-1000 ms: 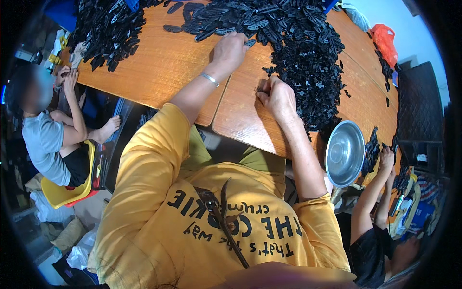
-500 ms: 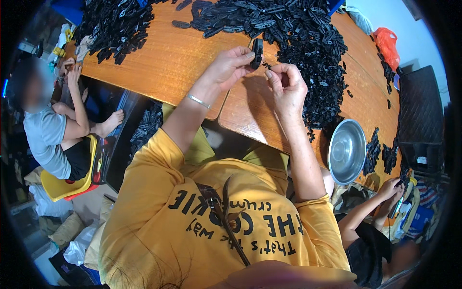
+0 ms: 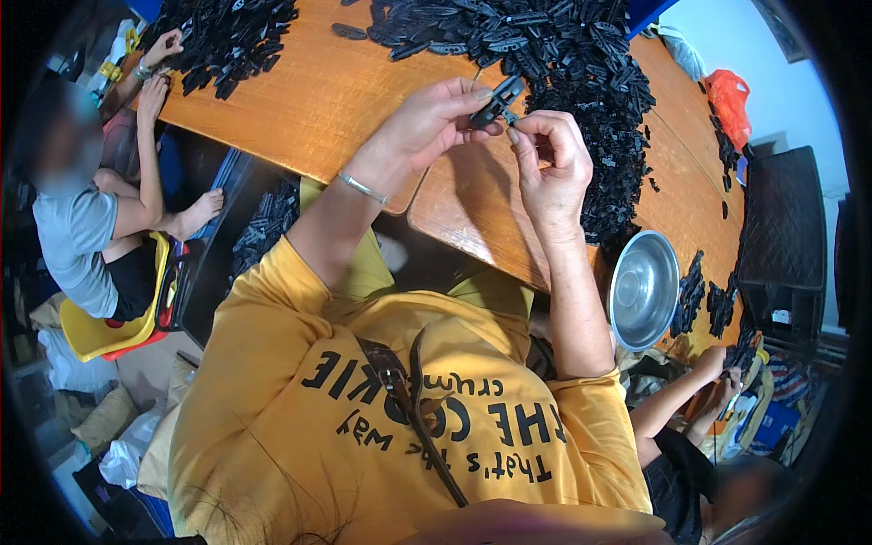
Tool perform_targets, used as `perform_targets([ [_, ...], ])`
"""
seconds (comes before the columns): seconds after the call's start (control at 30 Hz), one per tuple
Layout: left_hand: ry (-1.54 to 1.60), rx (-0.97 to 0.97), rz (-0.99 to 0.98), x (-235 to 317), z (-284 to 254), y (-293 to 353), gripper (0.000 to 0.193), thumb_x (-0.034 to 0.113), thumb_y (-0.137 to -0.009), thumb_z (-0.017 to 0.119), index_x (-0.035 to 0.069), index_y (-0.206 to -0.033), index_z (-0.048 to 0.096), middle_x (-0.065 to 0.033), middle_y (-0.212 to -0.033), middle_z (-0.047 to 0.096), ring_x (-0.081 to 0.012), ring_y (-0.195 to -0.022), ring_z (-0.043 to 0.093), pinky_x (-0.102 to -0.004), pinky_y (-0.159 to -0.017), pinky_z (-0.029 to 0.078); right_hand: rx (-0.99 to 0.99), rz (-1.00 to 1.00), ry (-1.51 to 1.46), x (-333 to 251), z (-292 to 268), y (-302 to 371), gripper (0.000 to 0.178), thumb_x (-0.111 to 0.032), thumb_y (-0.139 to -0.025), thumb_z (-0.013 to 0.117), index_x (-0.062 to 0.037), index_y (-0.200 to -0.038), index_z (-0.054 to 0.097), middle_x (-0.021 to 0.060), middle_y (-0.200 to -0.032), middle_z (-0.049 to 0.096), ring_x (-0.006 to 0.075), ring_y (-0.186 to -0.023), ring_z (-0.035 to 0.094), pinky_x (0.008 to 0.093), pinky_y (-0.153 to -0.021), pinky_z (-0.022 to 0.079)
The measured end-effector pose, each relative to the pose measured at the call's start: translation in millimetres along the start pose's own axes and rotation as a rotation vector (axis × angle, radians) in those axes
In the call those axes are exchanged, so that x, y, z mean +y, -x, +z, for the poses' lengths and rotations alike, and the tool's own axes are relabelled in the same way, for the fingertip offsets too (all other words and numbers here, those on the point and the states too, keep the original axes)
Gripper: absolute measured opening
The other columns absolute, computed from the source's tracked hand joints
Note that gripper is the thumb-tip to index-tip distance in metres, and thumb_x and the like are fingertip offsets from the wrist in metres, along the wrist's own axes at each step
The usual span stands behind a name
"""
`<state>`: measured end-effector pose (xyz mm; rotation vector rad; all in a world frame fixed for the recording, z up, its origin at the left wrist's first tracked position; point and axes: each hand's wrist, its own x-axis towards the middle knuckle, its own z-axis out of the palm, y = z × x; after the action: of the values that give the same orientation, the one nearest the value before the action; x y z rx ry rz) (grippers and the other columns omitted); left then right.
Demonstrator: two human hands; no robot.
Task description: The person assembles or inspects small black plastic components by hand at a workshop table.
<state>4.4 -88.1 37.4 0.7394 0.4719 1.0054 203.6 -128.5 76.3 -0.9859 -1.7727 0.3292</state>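
We have the left hand point(image 3: 440, 113)'s grip clamped on a long black part point(image 3: 500, 98) above the tabletop point(image 3: 318, 109); our right hand point(image 3: 556, 159) pinches a small dark piece point(image 3: 510, 118) at its lower end (contact is unclear). We should brace firmly, align, never force.

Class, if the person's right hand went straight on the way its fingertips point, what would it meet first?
Most likely the black oval part held in the left hand; the right hand looks close beside it, though depth leaves contact unclear.
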Motion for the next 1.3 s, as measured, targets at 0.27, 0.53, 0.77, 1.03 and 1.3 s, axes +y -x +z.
perform_targets([
  [0.27,-0.28,0.119,0.047,10,11,12,0.028,0.031,-0.106,0.066,0.006,-0.115,0.074,-0.0018,-0.094,0.073,-0.0071,-0.074,0.068,-0.0207,-0.066,0.052,-0.144,-0.12,0.042,-11,-5,-9,0.019,0.009,-0.083,0.075,-0.0046,-0.093,0.067,0.0102,-0.091,0.067,0.0249,-0.076,0.07,0.0332,-0.063,0.056],
  [0.53,-0.557,0.152,-0.048,22,24,25,0.027,0.028,-0.104,0.069,0.005,-0.117,0.073,-0.0009,-0.093,0.073,-0.0068,-0.073,0.068,-0.0168,-0.066,0.05,-0.262,-0.293,0.205,-8,-17,-11,0.018,0.01,-0.081,0.071,-0.0049,-0.09,0.067,0.0091,-0.091,0.067,0.029,-0.079,0.071,0.0365,-0.065,0.058],
  [0.77,-0.536,0.082,0.141,-15,14,43,0.024,0.001,-0.097,0.071,-0.001,-0.121,0.067,-0.0041,-0.109,0.072,-0.0063,-0.093,0.07,-0.0208,-0.078,0.057,-0.373,0.288,0.049,10,-2,20,0.025,-0.004,-0.079,0.085,-0.0049,-0.099,0.069,0.0078,-0.094,0.068,0.0255,-0.08,0.073,0.0359,-0.069,0.058],
  [1.03,-0.673,0.194,0.14,-42,6,88,0.02,-0.005,-0.098,0.065,-0.003,-0.117,0.066,-0.0002,-0.103,0.068,-0.0029,-0.092,0.062,-0.021,-0.081,0.052,-0.515,0.621,-0.233,17,32,64,0.028,-0.017,-0.084,0.089,-0.0018,-0.097,0.07,0.0054,-0.077,0.069,0.0135,-0.07,0.063,0.0314,-0.062,0.052],
  [1.3,-1.23,0.416,-0.063,47,-45,179,0.018,0.0,-0.093,0.072,0.006,-0.11,0.072,-0.0037,-0.093,0.072,-0.0121,-0.09,0.067,-0.0282,-0.079,0.053,-0.523,0.379,-0.088,51,44,40,0.018,-0.016,-0.088,0.084,-0.0046,-0.098,0.074,0.0085,-0.09,0.073,0.0195,-0.079,0.07,0.0337,-0.069,0.056],
])
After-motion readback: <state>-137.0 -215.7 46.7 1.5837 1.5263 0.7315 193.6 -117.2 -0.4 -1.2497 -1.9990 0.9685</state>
